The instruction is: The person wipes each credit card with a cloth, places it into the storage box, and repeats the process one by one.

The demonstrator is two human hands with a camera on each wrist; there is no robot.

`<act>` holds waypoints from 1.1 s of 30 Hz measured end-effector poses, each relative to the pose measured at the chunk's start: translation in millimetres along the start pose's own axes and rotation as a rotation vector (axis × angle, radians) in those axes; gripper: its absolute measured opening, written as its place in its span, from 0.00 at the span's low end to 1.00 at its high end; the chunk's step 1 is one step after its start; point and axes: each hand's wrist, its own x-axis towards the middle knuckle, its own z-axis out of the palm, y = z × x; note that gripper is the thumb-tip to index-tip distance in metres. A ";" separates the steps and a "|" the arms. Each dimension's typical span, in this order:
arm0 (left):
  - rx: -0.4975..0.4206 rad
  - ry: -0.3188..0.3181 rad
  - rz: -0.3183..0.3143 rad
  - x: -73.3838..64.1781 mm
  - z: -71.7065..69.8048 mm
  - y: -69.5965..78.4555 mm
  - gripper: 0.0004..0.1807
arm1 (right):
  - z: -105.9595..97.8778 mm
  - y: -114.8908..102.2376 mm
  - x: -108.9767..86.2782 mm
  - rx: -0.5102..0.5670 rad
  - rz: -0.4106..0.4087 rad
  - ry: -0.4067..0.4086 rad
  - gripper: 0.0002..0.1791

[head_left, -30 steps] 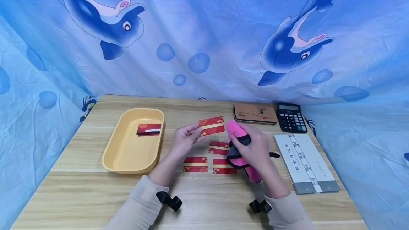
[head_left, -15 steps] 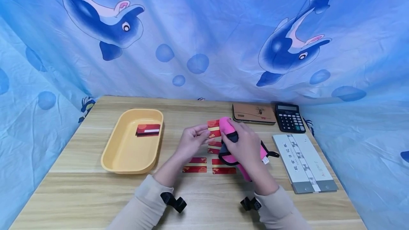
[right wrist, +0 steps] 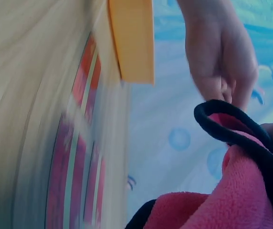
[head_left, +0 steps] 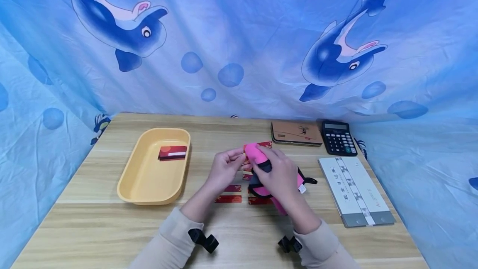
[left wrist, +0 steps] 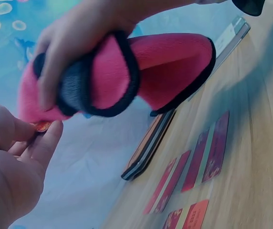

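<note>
My left hand point(head_left: 224, 169) pinches a red card with gold print point(left wrist: 42, 127) by its left end, above the table. In my right hand point(head_left: 278, 173) is a pink plush cloth point(head_left: 255, 152) with black edging, a dark grey band and a small hanging loop. The cloth lies over most of the held card, whose far corner point(head_left: 266, 144) shows behind it in the head view. Beneath the hands, several red-and-gold cards lie flat, among them a front-left card point(head_left: 228, 199) and a front-right card point(head_left: 259, 201), both partly covered from above.
A yellow tray point(head_left: 128, 177) at left holds a red card point(head_left: 172, 153) with a white strip. At the back right are a brown notebook point(head_left: 296, 133) and a black calculator point(head_left: 340, 138). A white account book point(head_left: 356, 190) lies at right. A blue curtain point(head_left: 239, 32) hangs behind the table.
The right hand has moved left with the cloth, which now covers most of the held card. The left hand moved slightly right with the card, then stayed nearly in place.
</note>
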 end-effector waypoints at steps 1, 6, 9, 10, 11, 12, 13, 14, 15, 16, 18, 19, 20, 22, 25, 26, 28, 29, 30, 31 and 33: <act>-0.014 0.004 -0.010 -0.3 -1.7 0.5 0.16 | -1.0 4.0 0.0 -0.012 0.015 0.005 0.24; -0.044 0.014 -0.035 -3.0 -9.0 3.6 0.17 | -7.3 21.9 0.2 -0.039 0.080 0.040 0.25; -0.048 0.017 -0.027 -3.2 -9.4 3.8 0.17 | -8.2 24.0 1.4 -0.041 0.067 0.056 0.25; -0.046 0.017 -0.023 -2.7 -8.9 3.3 0.16 | -7.6 22.6 2.1 -0.041 0.055 0.053 0.25; -0.045 0.012 -0.015 -2.2 -8.1 3.0 0.16 | -6.7 20.6 2.6 -0.037 0.040 0.046 0.26; -0.043 0.007 -0.008 -1.7 -6.9 2.3 0.16 | -5.3 17.8 3.0 -0.031 0.023 0.038 0.26; -0.034 0.002 -0.002 -1.4 -5.6 1.4 0.16 | -3.2 14.9 3.1 -0.021 0.005 0.025 0.26; -0.020 -0.007 0.010 -0.9 -4.2 0.4 0.16 | -1.3 11.2 2.9 -0.006 -0.017 0.009 0.26; 0.000 -0.015 0.025 -0.6 -2.7 -0.6 0.16 | 0.7 7.3 2.3 0.012 -0.039 -0.005 0.26; 0.026 -0.018 0.037 -0.8 -1.2 -1.3 0.16 | 3.0 3.6 1.2 0.027 -0.061 -0.018 0.25; 0.074 -0.020 0.063 -1.3 1.1 -3.3 0.18 | 6.7 -2.8 -1.2 0.049 -0.095 -0.034 0.24; 0.096 -0.016 0.070 -1.5 1.8 -4.0 0.18 | 8.0 -5.2 -2.3 0.052 -0.105 -0.037 0.24; 0.107 -0.016 0.076 -1.6 2.2 -4.2 0.19 | 8.6 -7.1 -3.2 0.049 -0.111 -0.036 0.24; 0.112 -0.012 0.071 -2.1 1.8 -4.2 0.19 | 9.1 -8.1 -4.1 0.030 -0.105 -0.022 0.24; 0.080 -0.015 0.044 -2.2 -1.4 -2.4 0.17 | 6.6 -4.3 -4.0 0.002 -0.077 -0.008 0.23; 0.068 -0.013 0.037 -2.5 -3.1 -1.5 0.16 | 5.4 -1.9 -3.7 -0.004 -0.067 -0.003 0.23; 0.048 -0.003 0.015 -3.2 -6.7 -0.1 0.16 | 2.7 3.8 -3.1 -0.015 -0.045 0.003 0.23; 0.040 0.003 0.004 -3.6 -8.5 0.5 0.16 | 1.4 6.9 -2.9 -0.018 -0.032 0.004 0.23; 0.040 0.008 -0.005 -4.1 -10.1 1.2 0.16 | 0.0 10.2 -2.8 -0.019 -0.017 0.006 0.23; 0.038 0.015 -0.015 -4.5 -11.7 1.7 0.17 | -1.3 13.6 -2.8 -0.022 0.001 0.005 0.23; 0.050 0.025 -0.030 -4.8 -14.4 2.2 0.18 | -4.0 20.0 -3.3 -0.028 0.043 -0.001 0.24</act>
